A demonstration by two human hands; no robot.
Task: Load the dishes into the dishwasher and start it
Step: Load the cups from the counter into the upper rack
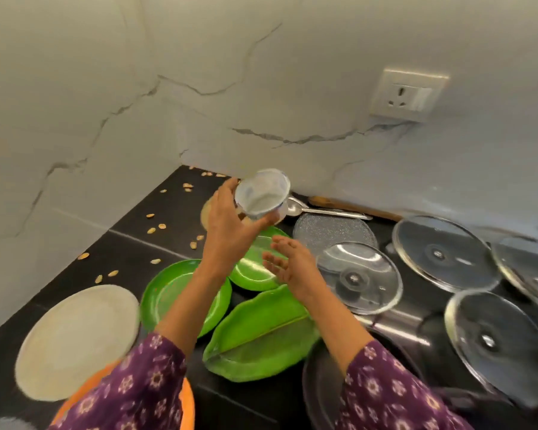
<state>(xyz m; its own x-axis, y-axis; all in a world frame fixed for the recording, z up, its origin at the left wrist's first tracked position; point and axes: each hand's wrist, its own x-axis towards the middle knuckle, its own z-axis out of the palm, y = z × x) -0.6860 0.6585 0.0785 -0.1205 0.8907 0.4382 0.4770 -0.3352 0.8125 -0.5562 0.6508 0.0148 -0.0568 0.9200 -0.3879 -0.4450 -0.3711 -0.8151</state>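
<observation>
My left hand (227,225) grips a white cup (261,195) with a blue pattern, tilted with its mouth toward me, lifted above the black counter (131,243). Just below and to the right, my right hand (288,265) hovers with its fingers spread and holds nothing. Under the hands lie two round green plates (174,290) (252,271) and a green leaf-shaped divided plate (261,333). A pale round plate (75,339) lies at the left, partly over an orange one (187,405).
Several glass lids (441,252) (361,277) (494,342) cover the counter at the right, with a textured glass plate (333,231) behind. A steel spoon (320,209) and a wooden utensil (354,207) lie by the wall. A dark pan (326,386) is near my right sleeve. Seeds (156,228) are scattered at the back left. A wall socket (407,94) is above.
</observation>
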